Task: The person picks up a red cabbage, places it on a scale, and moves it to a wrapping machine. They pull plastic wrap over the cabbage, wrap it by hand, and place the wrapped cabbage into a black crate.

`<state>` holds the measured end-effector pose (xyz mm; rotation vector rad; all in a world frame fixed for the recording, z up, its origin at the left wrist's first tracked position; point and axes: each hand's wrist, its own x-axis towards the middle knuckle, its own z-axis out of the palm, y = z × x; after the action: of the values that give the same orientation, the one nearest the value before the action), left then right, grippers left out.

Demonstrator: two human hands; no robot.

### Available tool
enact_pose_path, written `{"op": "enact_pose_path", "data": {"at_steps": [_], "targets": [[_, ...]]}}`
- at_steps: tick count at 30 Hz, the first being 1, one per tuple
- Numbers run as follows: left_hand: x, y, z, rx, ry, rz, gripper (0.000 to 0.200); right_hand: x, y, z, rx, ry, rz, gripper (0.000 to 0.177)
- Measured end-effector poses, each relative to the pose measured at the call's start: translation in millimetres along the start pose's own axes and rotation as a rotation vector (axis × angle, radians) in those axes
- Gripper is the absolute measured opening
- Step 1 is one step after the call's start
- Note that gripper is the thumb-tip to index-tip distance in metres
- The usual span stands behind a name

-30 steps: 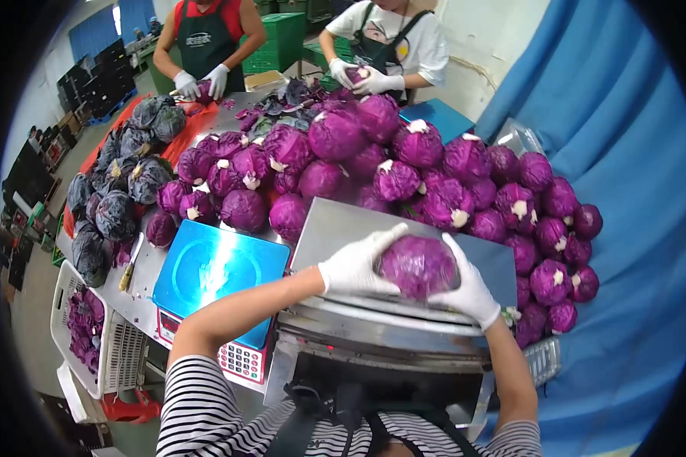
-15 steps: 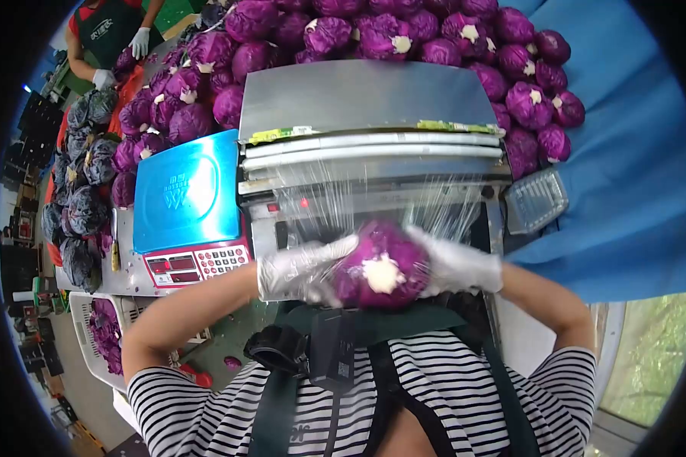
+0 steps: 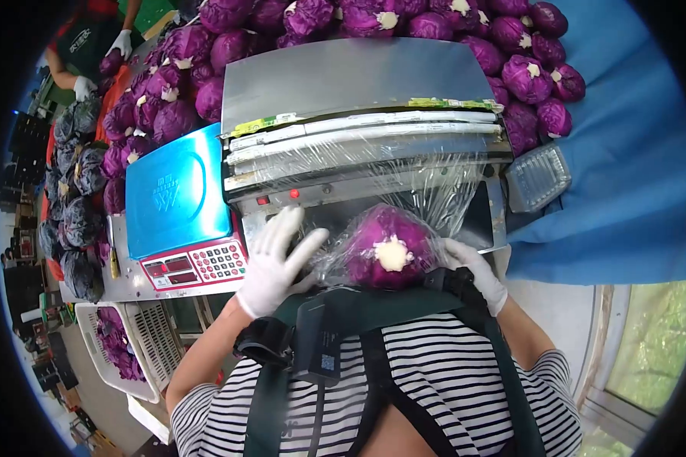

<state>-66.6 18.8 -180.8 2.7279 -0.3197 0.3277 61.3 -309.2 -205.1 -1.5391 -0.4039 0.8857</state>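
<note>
A red cabbage (image 3: 379, 238) with its pale cut stem up sits on the wrapping machine (image 3: 297, 199), close to my body. Clear plastic film (image 3: 442, 199) covers it and stretches back to the machine's roll. My left hand (image 3: 277, 263), in a white glove, is spread open just left of the cabbage, by the film's edge. On the other side, my gloved right hand (image 3: 476, 273) has its fingers bent at the film beside the cabbage and appears to pinch it; some fingertips are hidden.
A scale (image 3: 179, 190) with a blue pan stands left of the machine. Many red cabbages (image 3: 530, 78) are piled behind. A clear plastic tray (image 3: 539, 179) lies at right. Lower left is a white crate (image 3: 91, 343) with purple leaves. A co-worker (image 3: 80, 46) handles a cabbage at far left.
Both hands held the cabbage against the film; now it rests on the machine under the film. My left hand has let go and spread; my right hand has drawn back to its side.
</note>
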Motion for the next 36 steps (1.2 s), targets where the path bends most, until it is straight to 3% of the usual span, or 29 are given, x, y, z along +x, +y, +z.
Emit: {"op": "enact_pose_path", "data": {"at_steps": [2,3,4,6,7,9,10,12,13,14,15,16,18,20,22,23,24,26,27,28,30,32,34,35,36], "targets": [[2,-5,22,0.107,-0.037,0.031,0.08,-8,-6,-16,-0.342,0.115,-0.036,0.03],[3,-2,26,0.063,-0.024,-0.037,0.065,-11,-9,-18,-0.485,0.222,-0.23,0.04],[-1,-4,33,0.054,-0.022,-0.028,0.065,-16,-8,-28,-0.747,0.311,-0.389,0.055],[-11,-12,45,0.09,0.079,0.085,0.046,-23,-4,-35,-1.221,0.345,-0.403,0.067],[-11,-7,46,0.049,0.148,0.083,0.035,-22,10,-39,-1.267,0.306,-0.409,0.07],[-14,-11,47,0.013,0.151,0.103,0.032,-20,16,-27,-1.303,0.253,-0.411,0.07],[-15,-12,46,-0.017,0.157,0.124,0.03,-18,20,-24,-1.346,0.243,-0.42,0.053],[-18,-9,44,-0.037,0.171,0.141,0.024,-4,41,-25,-1.252,0.322,-0.661,0.025],[-22,-8,47,-0.099,0.13,0.067,0.022,-6,42,-25,-1.245,0.322,-0.668,0.025],[-25,-7,47,-0.16,0.09,-0.009,0.021,-9,41,-26,-1.088,0.348,-0.597,0.013],[-23,1,39,-0.158,0.155,0.057,0.015,-11,34,-24,-0.932,0.369,-0.526,0.005],[-22,3,35,-0.15,0.156,0.055,0.015,-15,28,-22,-0.579,0.426,-0.532,0.016],[-19,6,31,-0.328,0.191,0.036,0.015,-25,4,-23,-0.34,0.506,-0.533,0.027],[-20,11,20,-0.37,0.248,-0.002,0.015,-31,-11,-28,-0.461,0.458,-0.53,0.032],[-19,28,1,-0.553,0.326,-0.202,0.015,-31,-20,-21,-0.279,0.367,-0.468,0.032],[-24,36,-3,-0.91,0.328,-0.475,0.019,-29,-11,-13,-0.14,0.549,-0.45,0.029],[-23,42,-17,-1.051,0.306,-0.566,0.025,-28,-14,-11,-0.135,0.545,-0.449,0.029],[-20,41,-20,-1.322,0.383,-0.615,0.026,-23,-27,-10,0.437,0.284,-0.323,0.024],[-21,40,-18,-1.316,0.389,-0.615,0.026,-17,-30,3,0.529,0.292,-0.311,0.019],[-23,36,-11,-1.539,0.374,-0.647,0.026,-15,-28,1,0.531,0.286,-0.317,0.019],[-22,32,-3,-1.991,0.325,-0.7,0.028,-10,-24,-5,0.998,-0.07,-0.109,0.018],[-16,38,-1,-2.027,0.353,-0.775,0.028,-10,-29,-1,0.992,-0.019,-0.061,0.015],[-7,45,4,-1.34,0.464,-0.869,0.034,-8,-33,6,0.595,0.366,-0.073,0.02],[-6,42,6,-1.151,0.471,-0.835,0.037,-2,-23,3,0.595,0.369,-0.071,0.02],[-6,36,13,-1.153,0.467,-0.835,0.037,11,-4,-3,0.105,0.575,-0.195,0.024]]}}
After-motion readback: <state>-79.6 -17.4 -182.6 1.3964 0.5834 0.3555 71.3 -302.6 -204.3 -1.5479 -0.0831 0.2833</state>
